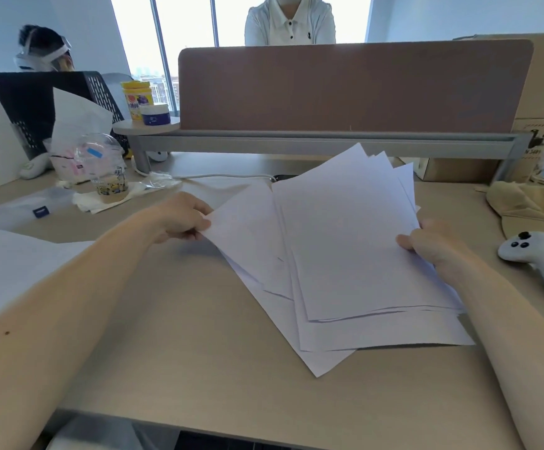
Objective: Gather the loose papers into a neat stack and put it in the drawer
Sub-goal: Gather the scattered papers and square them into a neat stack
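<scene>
Front edge of the desk (199,368), pale wood, crossed by two bare forearms reaching in from the lower corners. Left hand (183,219): fingers and thumb curled, pinching the left corner of the outermost sheet. Right hand (433,245): closed on the right margin of the papers (345,254), thumb on top, fingers hidden beneath. The papers form a loose fan at mid-desk, corners splayed at several angles; the near corners seem to lie on the desk, though whether the far edges are lifted cannot be told.

Step in hand, as judged: squaring the fan. It is best done by drawing the left sheet inward under the rest, standing the bundle on one long edge, and tapping it on the desk until the margins agree, then turning it to tap a short edge. A light grip lets the sheets slide into line; a tight one risks creasing the corners.

Room: bare desk lies in front of and to the left of the fan. A white controller (536,254) and a beige cloth (530,209) lie near the right hand; a lidded cup (108,170) stands well apart at far left; another sheet (10,264) lies at the left edge. The brown partition (345,89) closes the far side. No drawer is in view.
</scene>
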Motion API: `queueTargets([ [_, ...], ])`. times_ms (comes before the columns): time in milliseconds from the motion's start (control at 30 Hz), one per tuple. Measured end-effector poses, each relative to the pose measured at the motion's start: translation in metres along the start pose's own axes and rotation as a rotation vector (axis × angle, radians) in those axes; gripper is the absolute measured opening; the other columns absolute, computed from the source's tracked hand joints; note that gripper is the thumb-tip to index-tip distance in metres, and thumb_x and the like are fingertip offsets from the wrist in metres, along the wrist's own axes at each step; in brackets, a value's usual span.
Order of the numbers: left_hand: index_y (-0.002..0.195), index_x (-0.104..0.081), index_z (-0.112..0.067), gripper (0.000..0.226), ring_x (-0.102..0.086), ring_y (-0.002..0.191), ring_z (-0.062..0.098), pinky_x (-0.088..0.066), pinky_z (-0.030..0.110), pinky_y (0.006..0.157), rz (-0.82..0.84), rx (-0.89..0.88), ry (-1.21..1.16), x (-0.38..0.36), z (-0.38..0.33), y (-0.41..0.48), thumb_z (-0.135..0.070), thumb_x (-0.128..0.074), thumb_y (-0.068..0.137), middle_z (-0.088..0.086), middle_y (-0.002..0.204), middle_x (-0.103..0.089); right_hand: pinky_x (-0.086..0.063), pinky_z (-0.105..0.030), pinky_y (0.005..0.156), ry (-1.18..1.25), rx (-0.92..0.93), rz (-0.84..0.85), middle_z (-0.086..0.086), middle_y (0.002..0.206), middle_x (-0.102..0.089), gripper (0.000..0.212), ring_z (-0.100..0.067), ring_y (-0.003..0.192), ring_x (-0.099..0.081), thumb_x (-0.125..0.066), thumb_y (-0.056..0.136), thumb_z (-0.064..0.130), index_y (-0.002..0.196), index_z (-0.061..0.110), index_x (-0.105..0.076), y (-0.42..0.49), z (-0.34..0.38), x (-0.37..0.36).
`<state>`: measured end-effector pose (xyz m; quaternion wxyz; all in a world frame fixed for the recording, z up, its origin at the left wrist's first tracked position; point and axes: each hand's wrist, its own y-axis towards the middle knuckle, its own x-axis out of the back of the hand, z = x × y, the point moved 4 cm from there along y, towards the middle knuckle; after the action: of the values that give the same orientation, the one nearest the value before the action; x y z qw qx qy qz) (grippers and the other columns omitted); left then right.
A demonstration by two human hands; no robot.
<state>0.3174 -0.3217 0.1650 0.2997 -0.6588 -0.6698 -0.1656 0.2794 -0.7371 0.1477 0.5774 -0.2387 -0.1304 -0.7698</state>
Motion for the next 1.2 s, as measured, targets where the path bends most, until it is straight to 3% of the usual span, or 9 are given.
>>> queueTargets([
  [200, 0.094, -0.078, -0.012, 0.043, -0.019, 0.047, 0.012, -0.015, 0.024, 0.048, 0.2, 0.068, -0.07, -0.007, -0.007, 0.008, 0.006, -0.039, 0.097, 0.003, 0.08, -0.049, -0.049, -0.048, 0.094, 0.004, -0.019, 0.066, -0.011, 0.096, -0.066, 0.015, -0.034, 0.091, -0.062, -0.06, 0.092, 0.006, 0.081, 0.016, -0.057, -0.002, 0.001, 0.003],
  [300, 0.104, -0.075, -0.013, 0.037, -0.025, 0.05, 0.013, -0.021, 0.023, 0.047, 0.145, 0.046, 0.042, -0.019, -0.016, 0.013, 0.002, -0.042, 0.097, 0.002, 0.071, -0.049, -0.05, -0.041, 0.086, 0.076, -0.027, 0.068, -0.003, 0.087, -0.061, 0.011, -0.024, 0.079, -0.059, -0.06, 0.093, 0.007, 0.101, 0.011, -0.053, 0.0, 0.002, 0.006],
  [433, 0.11, -0.07, -0.008, 0.025, -0.048, 0.056, 0.015, -0.042, 0.02, 0.047, 0.015, 0.012, 0.03, -0.033, -0.013, 0.021, -0.003, -0.054, 0.092, 0.005, 0.077, -0.061, -0.053, -0.047, 0.087, 0.089, -0.042, 0.147, -0.01, 0.089, -0.067, 0.012, -0.031, 0.082, -0.065, -0.062, 0.092, 0.008, 0.085, 0.016, -0.057, -0.001, 0.002, 0.002],
  [533, 0.111, -0.066, -0.006, 0.034, -0.056, 0.065, 0.02, -0.052, 0.025, 0.058, -0.083, 0.002, -0.018, -0.028, -0.007, 0.018, -0.027, -0.073, 0.085, 0.007, 0.086, -0.061, -0.055, -0.039, 0.076, 0.101, -0.022, 0.161, -0.01, 0.085, -0.067, 0.013, -0.03, 0.077, -0.065, -0.062, 0.092, 0.008, 0.083, 0.016, -0.056, -0.006, 0.004, -0.003],
  [667, 0.107, -0.065, -0.01, 0.066, -0.057, 0.079, 0.024, -0.047, 0.032, 0.072, -0.033, 0.06, 0.326, -0.015, 0.0, 0.009, -0.061, -0.078, 0.067, 0.007, 0.098, -0.065, -0.034, -0.026, 0.051, -0.226, 0.163, 0.114, -0.001, 0.067, -0.058, 0.02, -0.016, 0.06, -0.054, -0.072, 0.083, 0.021, 0.071, 0.01, -0.058, -0.009, 0.013, -0.017],
  [767, 0.094, -0.073, -0.002, 0.075, -0.052, 0.067, 0.023, -0.038, 0.026, 0.058, 0.113, 0.131, 0.451, -0.02, 0.0, 0.002, -0.059, -0.088, 0.049, 0.005, 0.077, -0.065, -0.025, -0.028, 0.05, -0.388, 0.269, 0.123, 0.0, 0.056, -0.045, 0.039, -0.016, 0.053, -0.04, -0.078, 0.074, 0.026, 0.057, 0.011, -0.046, -0.014, 0.019, -0.029],
  [833, 0.09, -0.073, 0.003, 0.064, -0.045, 0.058, 0.024, -0.031, 0.024, 0.052, 0.165, 0.153, 0.445, -0.024, -0.002, -0.001, -0.044, -0.093, 0.051, 0.008, 0.068, -0.058, -0.029, -0.026, 0.049, -0.414, 0.288, 0.123, 0.003, 0.059, -0.052, 0.032, -0.014, 0.055, -0.047, -0.081, 0.074, 0.025, 0.058, 0.015, -0.055, -0.017, 0.021, -0.033],
  [1000, 0.083, -0.061, -0.008, 0.025, -0.048, 0.059, 0.022, -0.032, 0.024, 0.051, 0.13, 0.126, 0.291, -0.032, -0.006, -0.006, -0.022, -0.081, 0.076, 0.007, 0.067, -0.058, -0.048, -0.029, 0.065, -0.414, 0.192, 0.143, -0.01, 0.082, -0.07, 0.034, -0.028, 0.083, -0.065, -0.086, 0.069, 0.027, 0.085, 0.001, -0.073, -0.018, 0.019, -0.028],
  [1200, 0.096, -0.066, -0.01, 0.03, -0.069, 0.069, 0.023, -0.057, 0.032, 0.067, 0.151, 0.089, -0.669, -0.054, -0.022, -0.02, -0.037, -0.055, 0.097, 0.009, 0.088, -0.071, -0.045, -0.027, 0.055, -0.324, 0.129, 0.221, -0.008, 0.08, -0.071, 0.026, -0.026, 0.075, -0.066, -0.081, 0.077, 0.029, 0.071, 0.009, -0.065, -0.025, 0.019, -0.046],
])
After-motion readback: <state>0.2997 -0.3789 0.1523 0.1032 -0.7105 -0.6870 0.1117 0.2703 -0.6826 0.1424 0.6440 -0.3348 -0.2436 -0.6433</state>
